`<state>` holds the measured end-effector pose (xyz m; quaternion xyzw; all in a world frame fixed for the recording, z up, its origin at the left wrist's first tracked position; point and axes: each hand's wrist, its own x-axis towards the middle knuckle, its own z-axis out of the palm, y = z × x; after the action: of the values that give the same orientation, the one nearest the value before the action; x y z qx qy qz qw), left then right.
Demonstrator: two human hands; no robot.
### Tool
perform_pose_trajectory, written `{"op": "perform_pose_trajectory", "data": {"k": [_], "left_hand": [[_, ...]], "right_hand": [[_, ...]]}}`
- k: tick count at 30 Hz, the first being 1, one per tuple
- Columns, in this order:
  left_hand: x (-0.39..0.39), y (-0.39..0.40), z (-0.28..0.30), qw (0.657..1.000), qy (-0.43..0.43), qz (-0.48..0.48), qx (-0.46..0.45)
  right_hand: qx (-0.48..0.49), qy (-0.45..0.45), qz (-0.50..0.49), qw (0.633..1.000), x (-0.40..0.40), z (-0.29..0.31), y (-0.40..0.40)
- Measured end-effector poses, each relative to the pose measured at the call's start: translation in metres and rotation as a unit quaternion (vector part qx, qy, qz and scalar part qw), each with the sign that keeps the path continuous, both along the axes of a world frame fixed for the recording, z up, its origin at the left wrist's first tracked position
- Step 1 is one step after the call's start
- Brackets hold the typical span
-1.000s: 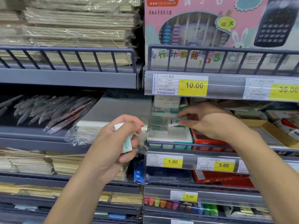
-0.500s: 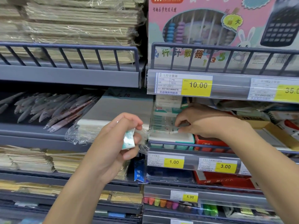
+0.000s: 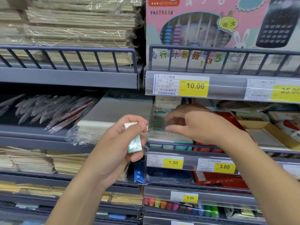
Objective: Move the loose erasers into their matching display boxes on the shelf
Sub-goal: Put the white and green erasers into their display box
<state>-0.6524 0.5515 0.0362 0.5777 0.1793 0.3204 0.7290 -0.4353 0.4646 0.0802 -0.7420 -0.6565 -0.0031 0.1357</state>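
At a stationery shelf, the left hand grips a white-and-green eraser near the aisle, fingers curled round it. The right hand, fingers loosely spread and holding nothing, hovers at the eraser display box above the 1.00 price tag, right of bagged pens.
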Motion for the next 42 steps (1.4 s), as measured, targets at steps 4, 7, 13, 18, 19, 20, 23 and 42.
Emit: {"op": "perform_pose_trajectory", "data": {"k": [4, 7, 13, 18, 19, 20, 23, 42], "left_hand": [[0.001, -0.005, 0.001, 0.999, 0.02, -0.031, 0.024], [0.0, -0.005, 0.002, 0.999, 0.025, -0.02, 0.034], [-0.002, -0.011, 0.005, 0.998, 0.019, -0.032, 0.044], [-0.002, -0.014, 0.005, 0.999, -0.004, -0.041, 0.02], [-0.002, -0.014, 0.004, 0.999, -0.003, -0.039, 0.02], [-0.002, -0.014, 0.003, 0.999, -0.002, -0.038, 0.021], [-0.002, -0.014, 0.002, 0.999, -0.002, -0.035, 0.025], [-0.004, -0.008, 0.001, 0.998, 0.037, -0.012, 0.042]], "right_hand": [[0.098, 0.265, 0.163, 0.945, -0.04, -0.002, -0.018], [0.106, 0.253, 0.168, 0.947, -0.048, -0.004, -0.02], [0.037, 0.244, 0.187, 0.951, -0.054, -0.008, -0.025], [0.109, 0.328, 0.156, 0.925, -0.064, -0.015, -0.021], [0.118, 0.351, 0.151, 0.917, -0.066, -0.017, -0.022], [0.123, 0.37, 0.149, 0.909, -0.067, -0.019, -0.023], [0.138, 0.44, 0.152, 0.875, -0.068, -0.023, -0.025], [0.234, 0.265, 0.128, 0.927, -0.036, -0.022, -0.038]]}}
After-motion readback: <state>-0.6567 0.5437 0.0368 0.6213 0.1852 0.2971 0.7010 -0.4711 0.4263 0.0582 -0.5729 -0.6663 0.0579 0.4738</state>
